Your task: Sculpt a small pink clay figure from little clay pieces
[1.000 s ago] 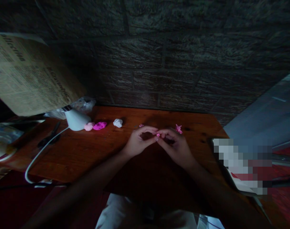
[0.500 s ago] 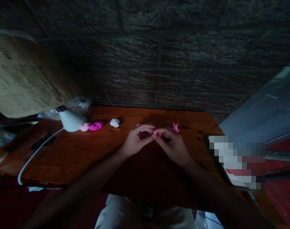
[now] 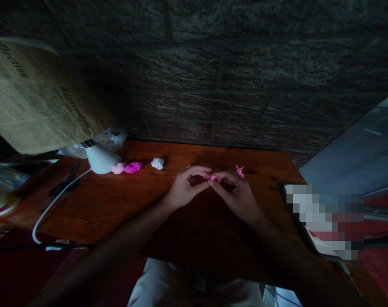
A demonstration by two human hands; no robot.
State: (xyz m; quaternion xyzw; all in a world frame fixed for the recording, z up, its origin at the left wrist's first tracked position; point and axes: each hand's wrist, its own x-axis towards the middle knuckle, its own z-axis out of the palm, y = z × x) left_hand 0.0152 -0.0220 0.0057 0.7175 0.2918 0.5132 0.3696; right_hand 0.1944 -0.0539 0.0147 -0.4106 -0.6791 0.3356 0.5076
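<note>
Dark stone-block wall [image 3: 196, 76] backs the wooden table [image 3: 104, 209]. Left hand [image 3: 186, 187], fingers curved, grip unclear, has the small pink clay piece [image 3: 213, 177] at two o'clock; the nearer right hand [image 3: 240, 195] pinches it at ten o'clock, long axis indistinct.

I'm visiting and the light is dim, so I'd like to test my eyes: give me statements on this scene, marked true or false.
1. The right hand's fingers hold a small pink piece. True.
2. The left hand's fingers hold the white lump. False: the lump lies on the table.
3. The magenta lump lies beside the pale pink lump. True.
4. The lamp stands on the table's right side. False: it stands on the left.
5. A spiky pink piece lies beyond the right hand. True.
</note>
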